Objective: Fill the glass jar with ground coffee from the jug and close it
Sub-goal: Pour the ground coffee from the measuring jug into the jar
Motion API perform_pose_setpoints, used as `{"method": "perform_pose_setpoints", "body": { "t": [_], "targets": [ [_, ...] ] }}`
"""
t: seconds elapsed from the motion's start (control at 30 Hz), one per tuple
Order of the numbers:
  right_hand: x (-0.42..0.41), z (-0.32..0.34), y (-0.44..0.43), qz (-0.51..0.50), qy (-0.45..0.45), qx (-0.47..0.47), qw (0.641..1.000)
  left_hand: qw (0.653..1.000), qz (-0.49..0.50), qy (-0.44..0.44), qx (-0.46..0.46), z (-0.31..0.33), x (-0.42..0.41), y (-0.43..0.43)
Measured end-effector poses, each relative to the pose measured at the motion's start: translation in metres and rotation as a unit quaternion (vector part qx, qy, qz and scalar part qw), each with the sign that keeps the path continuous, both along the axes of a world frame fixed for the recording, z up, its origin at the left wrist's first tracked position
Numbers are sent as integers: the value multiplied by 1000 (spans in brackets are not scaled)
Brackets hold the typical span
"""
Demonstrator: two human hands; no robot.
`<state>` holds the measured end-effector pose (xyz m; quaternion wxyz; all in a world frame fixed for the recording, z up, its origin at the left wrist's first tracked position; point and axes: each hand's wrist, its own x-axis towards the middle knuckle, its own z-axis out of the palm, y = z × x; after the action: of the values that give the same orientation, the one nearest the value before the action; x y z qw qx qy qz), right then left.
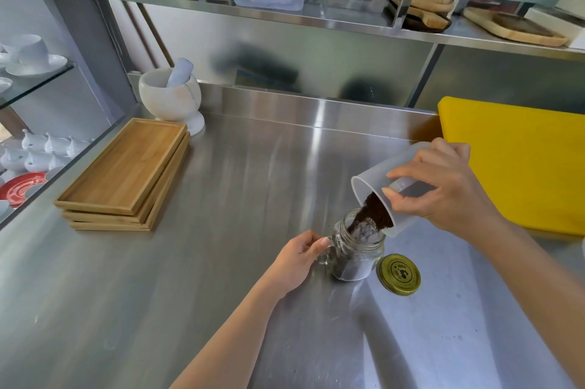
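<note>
A glass jar (pixel 356 259) with a handle stands upright on the steel counter (pixel 221 262), open at the top, with dark ground coffee in its lower part. My left hand (pixel 299 257) grips the jar's handle. My right hand (pixel 443 190) holds a translucent plastic jug (pixel 384 178) tilted steeply over the jar's mouth. Dark ground coffee (pixel 373 214) slides from the jug's rim into the jar. The jar's gold lid (pixel 399 274) lies flat on the counter just right of the jar.
A stack of wooden trays (pixel 126 173) lies at the left, with a white mortar and pestle (pixel 172 97) behind it. A yellow cutting board (pixel 519 160) lies at the right. A steel shelf (pixel 285 15) with containers hangs above. White cups sit on glass shelves at far left.
</note>
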<state>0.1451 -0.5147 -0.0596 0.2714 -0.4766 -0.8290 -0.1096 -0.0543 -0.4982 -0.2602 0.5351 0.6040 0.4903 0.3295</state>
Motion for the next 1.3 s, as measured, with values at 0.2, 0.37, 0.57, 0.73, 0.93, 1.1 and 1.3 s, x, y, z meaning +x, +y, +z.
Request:
{"method": "perform_pose_setpoints", "body": {
  "t": [0.2, 0.37, 0.57, 0.73, 0.93, 1.1, 1.3],
  "targets": [
    [1, 1, -1, 1, -5, 3, 1000, 1000, 0, 10, 7, 0, 0, 0],
    [1, 1, -1, 2, -17, 10, 1000, 1000, 2, -6, -4, 0, 0, 0],
    [5, 0, 1, -4, -26, 7, 1000, 1000, -4, -7, -2, 1, 0, 0],
    [6, 0, 3, -7, -22, 15, 1000, 1000, -4, -11, -4, 1, 0, 0],
    [5, -1, 2, 5, -37, 23, 999, 1000, -4, -24, -12, -1, 1, 1],
    [2, -1, 3, 7, -34, 12, 999, 1000, 0, -26, -15, -2, 1, 2],
    [2, 0, 4, 8, -32, 2, 999, 999, -1, -29, -18, -1, 1, 1]
  ]
}}
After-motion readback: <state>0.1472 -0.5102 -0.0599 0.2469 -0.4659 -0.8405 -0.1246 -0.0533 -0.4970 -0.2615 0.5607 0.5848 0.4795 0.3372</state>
